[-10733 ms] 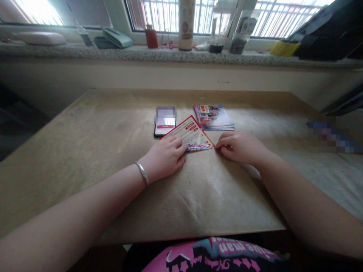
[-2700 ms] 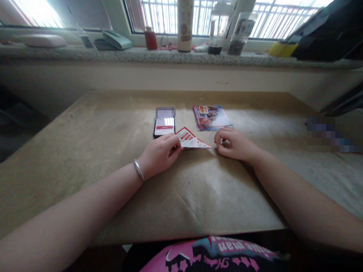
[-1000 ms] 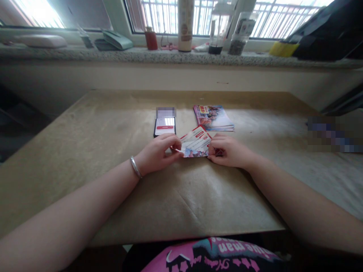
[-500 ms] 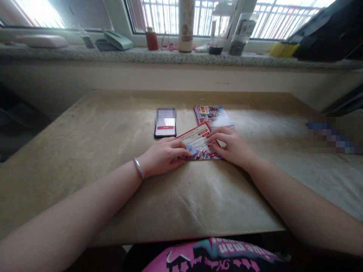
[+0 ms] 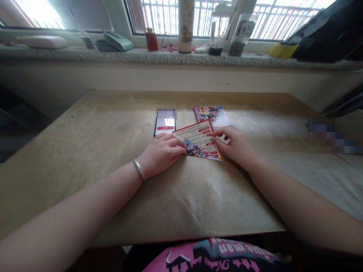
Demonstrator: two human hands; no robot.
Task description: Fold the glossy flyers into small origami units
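A leaflet (image 5: 195,136) is held on the table (image 5: 141,215), between the two hands, its far edge set aslant near the phone (image 5: 165,126) and the stack (image 5: 217,117). Its pale inner face is bordered in red and printed with rows of small dark text and rounded red labels; the lettering is too blurred to be read. Along the near side a flap is folded over, by which a narrow, pointed strip of blue, red and white picture is shown. The leaflet's left end is pinched by the left hand (image 5: 166,153), whose wrist is ringed by a smooth silvery bangle (image 5: 139,169). The right edge is met by the loosely bent fingers of the right hand (image 5: 234,145); whether it is gripped or only touched cannot be told. The stack is made up of flat, glossy, picture-printed sheets. The table is covered in a tan, faintly creased sheen, and the sill (image 5: 159,57) is formed of speckled stone.
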